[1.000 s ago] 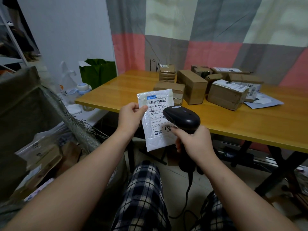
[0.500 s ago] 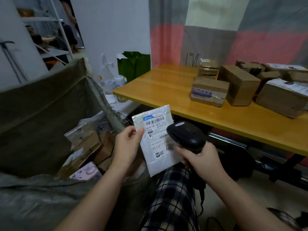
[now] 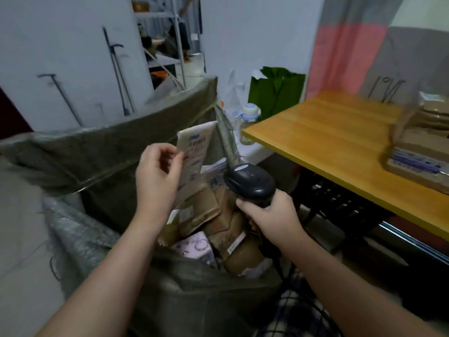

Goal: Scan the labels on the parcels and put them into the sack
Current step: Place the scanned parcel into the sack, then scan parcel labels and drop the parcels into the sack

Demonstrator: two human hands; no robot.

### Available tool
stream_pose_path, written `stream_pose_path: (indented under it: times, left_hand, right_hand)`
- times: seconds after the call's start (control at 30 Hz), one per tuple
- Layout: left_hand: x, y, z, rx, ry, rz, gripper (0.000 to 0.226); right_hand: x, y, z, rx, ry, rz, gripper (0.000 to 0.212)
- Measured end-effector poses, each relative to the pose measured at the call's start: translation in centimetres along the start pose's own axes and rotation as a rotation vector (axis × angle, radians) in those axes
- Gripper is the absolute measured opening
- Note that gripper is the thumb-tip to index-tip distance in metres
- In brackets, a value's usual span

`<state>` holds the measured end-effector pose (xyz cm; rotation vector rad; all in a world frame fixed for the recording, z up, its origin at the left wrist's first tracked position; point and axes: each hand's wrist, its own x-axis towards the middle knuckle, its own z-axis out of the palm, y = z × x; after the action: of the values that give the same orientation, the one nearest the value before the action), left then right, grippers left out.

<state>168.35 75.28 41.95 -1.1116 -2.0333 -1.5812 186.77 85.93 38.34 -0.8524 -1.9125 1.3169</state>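
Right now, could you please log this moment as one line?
left hand: pinches white mailer over open sack | right hand: grips scanner | sack: parcels inside

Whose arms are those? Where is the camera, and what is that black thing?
No robot here: these are a person's own arms. The camera sits on the person's head and looks down, so you see what they see. The right hand grips a black scanner, which reads labels. The left hand has its fingertips at a white packet over an open sack with parcels inside; blur hides whether it grips the packet. More boxes lie on the wooden table at the right.
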Motion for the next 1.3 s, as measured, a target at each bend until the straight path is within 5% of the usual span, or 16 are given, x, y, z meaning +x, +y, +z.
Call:
stream_pose_path:
  times: [0.17, 0.3, 0.6, 0.87, 1.1, 1.3]
  left_hand:
    - [-1.7, -3.5, 2.0, 0.35, -0.356, -0.022, 0.005]
    - [-3.8, -5.0, 4.1, 0.583, -0.598, -0.138, 0.03]
    - [-4.6, 3.2, 10.7, 0.304, -0.621, 0.046, 0.034]
    - [-7.2, 14.9, 19.9, 0.055, -0.814, 0.211, 0.037]
    - [-6.1, 22.3, 27.7, -0.247, -0.849, 0.075, 0.047]
    - [-3.8, 24.1, 33.9, -0.161, -1.028, -0.001, 0.053]
  right_hand:
    - [0.7, 1.6, 1.6, 0.012, -0.02, 0.037, 0.018]
    - [0.5, 2.6, 1.0, -0.049, 0.018, 0.075, 0.02]
    - [-2.1, 2.5, -8.1, -0.029, 0.223, 0.115, 0.029]
    - [-6.2, 1.7, -21.3, -0.108, 0.522, 0.152, 0.01]
    - [-5.3, 1.8, -29.6, 0.076, 0.652, 0.129, 0.027]
    - [-1.1, 1.9, -33.1, 0.23, 0.635, 0.168, 0.027]
